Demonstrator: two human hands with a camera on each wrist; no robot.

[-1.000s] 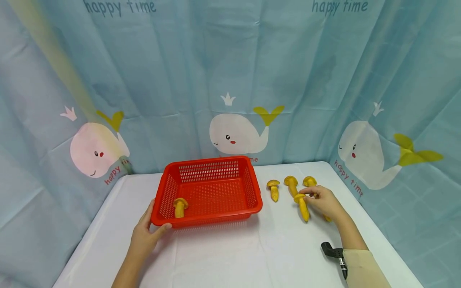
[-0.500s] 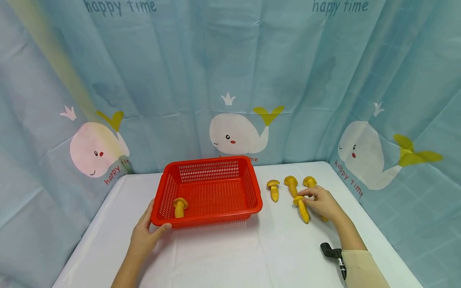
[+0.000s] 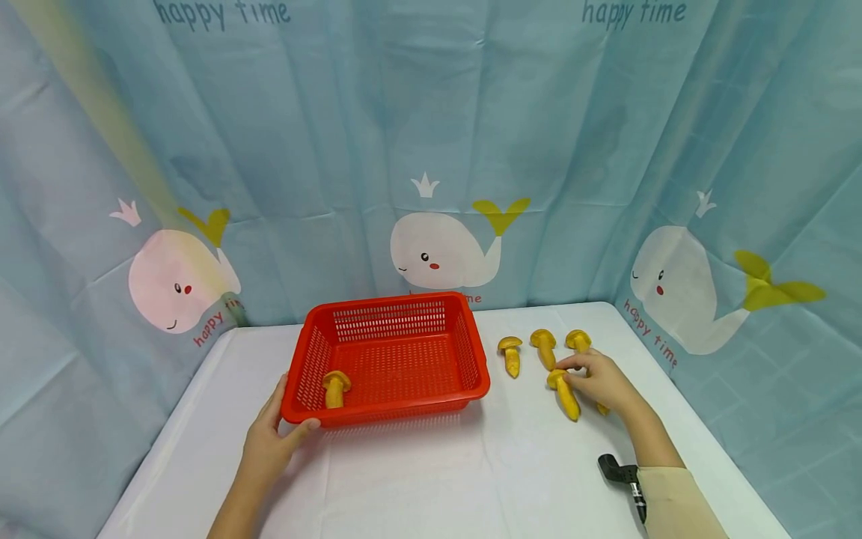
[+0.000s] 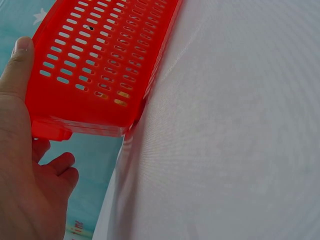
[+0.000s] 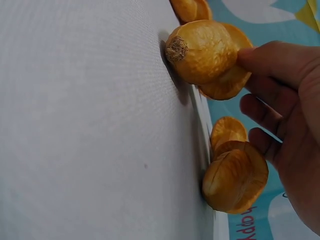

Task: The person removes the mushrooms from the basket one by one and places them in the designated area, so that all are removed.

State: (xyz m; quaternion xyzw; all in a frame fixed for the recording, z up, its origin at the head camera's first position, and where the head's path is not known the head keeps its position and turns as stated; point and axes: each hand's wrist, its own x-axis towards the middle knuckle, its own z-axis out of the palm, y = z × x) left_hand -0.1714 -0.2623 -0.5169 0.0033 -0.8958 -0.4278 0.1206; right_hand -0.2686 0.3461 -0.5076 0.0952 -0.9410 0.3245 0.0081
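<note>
My left hand [image 3: 266,445] grips the near left corner of a red plastic basket [image 3: 404,410], thumb on the outer front wall and fingers round its side. One yellow-brown mushroom [image 3: 335,389] stands in that basket's left front corner. On the right, my right hand [image 3: 604,382] pinches another mushroom [image 3: 566,397] by its cap; the right wrist view shows thumb and finger on this mushroom [image 5: 205,52], its stem end close over the white cloth. Partly hidden under the right hand lies one more mushroom [image 3: 602,409].
Three mushrooms lie behind the held one: a left one [image 3: 511,356], a middle one [image 3: 543,347] and a right one [image 3: 578,340]. A black device [image 3: 619,470] sits by the right sleeve. A blue whale-print curtain [image 3: 438,150] encloses the white table [image 3: 404,479].
My right hand has drawn the pinched mushroom slightly toward me. The left hand and the basket have stayed put.
</note>
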